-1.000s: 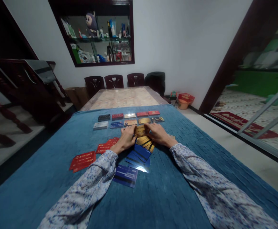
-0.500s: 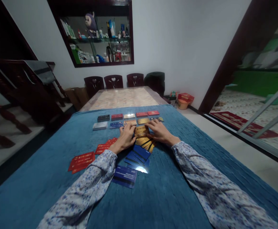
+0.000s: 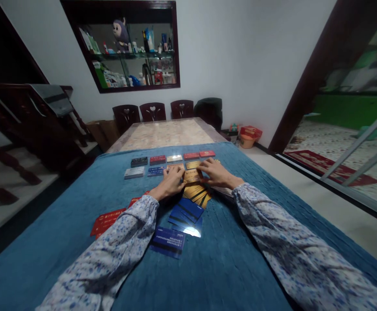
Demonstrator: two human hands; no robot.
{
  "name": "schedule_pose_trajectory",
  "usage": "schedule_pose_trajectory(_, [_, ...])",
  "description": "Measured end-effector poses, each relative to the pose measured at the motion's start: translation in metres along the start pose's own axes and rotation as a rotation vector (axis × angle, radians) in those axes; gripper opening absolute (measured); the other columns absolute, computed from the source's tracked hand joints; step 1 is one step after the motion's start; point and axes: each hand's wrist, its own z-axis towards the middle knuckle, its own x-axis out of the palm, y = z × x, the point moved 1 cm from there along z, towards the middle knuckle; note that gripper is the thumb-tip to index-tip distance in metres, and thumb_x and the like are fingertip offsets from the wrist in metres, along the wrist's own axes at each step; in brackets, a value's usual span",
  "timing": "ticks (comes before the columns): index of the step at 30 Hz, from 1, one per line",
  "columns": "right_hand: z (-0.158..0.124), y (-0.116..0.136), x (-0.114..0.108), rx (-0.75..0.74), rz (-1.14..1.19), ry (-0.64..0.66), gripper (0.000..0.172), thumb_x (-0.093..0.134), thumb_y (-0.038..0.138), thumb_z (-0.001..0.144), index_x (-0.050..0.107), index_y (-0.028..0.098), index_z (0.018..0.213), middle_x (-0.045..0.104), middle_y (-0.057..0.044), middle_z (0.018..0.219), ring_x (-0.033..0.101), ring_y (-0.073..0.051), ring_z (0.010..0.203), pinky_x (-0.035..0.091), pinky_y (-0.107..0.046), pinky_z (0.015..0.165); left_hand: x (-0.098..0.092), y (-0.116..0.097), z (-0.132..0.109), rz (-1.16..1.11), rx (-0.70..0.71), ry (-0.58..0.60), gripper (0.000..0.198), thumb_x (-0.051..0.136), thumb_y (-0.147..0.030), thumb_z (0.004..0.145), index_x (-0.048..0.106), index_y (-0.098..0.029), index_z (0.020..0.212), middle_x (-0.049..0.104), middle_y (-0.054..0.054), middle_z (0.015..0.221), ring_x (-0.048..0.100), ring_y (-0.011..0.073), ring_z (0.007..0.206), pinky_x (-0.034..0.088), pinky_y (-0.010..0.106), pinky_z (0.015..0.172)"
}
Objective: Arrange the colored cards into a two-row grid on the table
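Note:
A gold card [image 3: 192, 176] is held at its left edge by my left hand [image 3: 171, 181] and at its right edge by my right hand [image 3: 217, 173]. The fingers of both hands are bent against it. Below it lie fanned gold cards [image 3: 196, 192] with dark stripes. Nearer to me spread several blue cards [image 3: 187, 211], one with a glare spot, and a separate blue card [image 3: 168, 242] with white print. Red cards [image 3: 107, 221] lie left of my left forearm, partly hidden by the sleeve.
Beyond my hands, card stacks stand in two rows, among them a black stack [image 3: 139, 161], a red stack [image 3: 207, 153] and a white stack [image 3: 134, 172]. A blue cloth [image 3: 233, 259] covers the near table; its bare far end [image 3: 165, 131] meets several chairs [image 3: 152, 111].
Both hands stay at the gold card, with the left hand slightly lower in view. My left forearm covers more of the red cards. The view has shifted a little.

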Motion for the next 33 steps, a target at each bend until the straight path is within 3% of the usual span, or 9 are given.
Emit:
schedule_pose_trajectory(6, [0.012,-0.010,-0.006,0.017,-0.034,0.070,0.019,0.068,0.028,0.086,0.070,0.020,0.104,0.063,-0.014,0.125,0.045,-0.031,0.119,0.040,-0.040,0.088,-0.003,0.006,0.021,0.056,0.013,0.044,0.030,0.061,-0.027,0.087,0.062,-0.018,0.116,0.057,0.015,0.131,0.047,0.0330,0.124,0.036,0.050,0.102])
schedule_pose_trajectory(17, [0.038,-0.033,-0.006,0.104,-0.057,0.122,0.023,0.067,0.027,0.086,0.072,0.022,0.108,0.063,-0.015,0.128,0.043,-0.034,0.123,0.043,-0.042,0.088,-0.003,0.013,0.061,0.084,-0.032,0.098,0.026,0.061,-0.026,0.085,0.065,-0.021,0.111,0.057,0.015,0.129,0.047,0.0345,0.127,0.038,0.055,0.104])
schedule_pose_trajectory(23, [0.052,-0.047,0.006,0.146,-0.066,0.133,0.026,0.065,0.029,0.087,0.072,0.023,0.111,0.063,-0.014,0.131,0.045,-0.034,0.120,0.043,-0.042,0.088,0.002,0.016,0.077,0.095,-0.054,0.116,0.026,0.058,-0.032,0.088,0.066,-0.020,0.109,0.058,0.016,0.127,0.046,0.0360,0.129,0.036,0.059,0.106])
schedule_pose_trajectory(33, [0.068,-0.063,0.019,0.173,-0.093,0.182,0.034,0.066,0.033,0.086,0.073,0.026,0.118,0.063,-0.014,0.136,0.048,-0.035,0.120,0.043,-0.042,0.086,0.013,0.020,0.098,0.110,-0.097,0.143,0.026,0.061,-0.026,0.081,0.069,-0.021,0.105,0.060,0.016,0.129,0.047,0.0377,0.127,0.041,0.060,0.102])
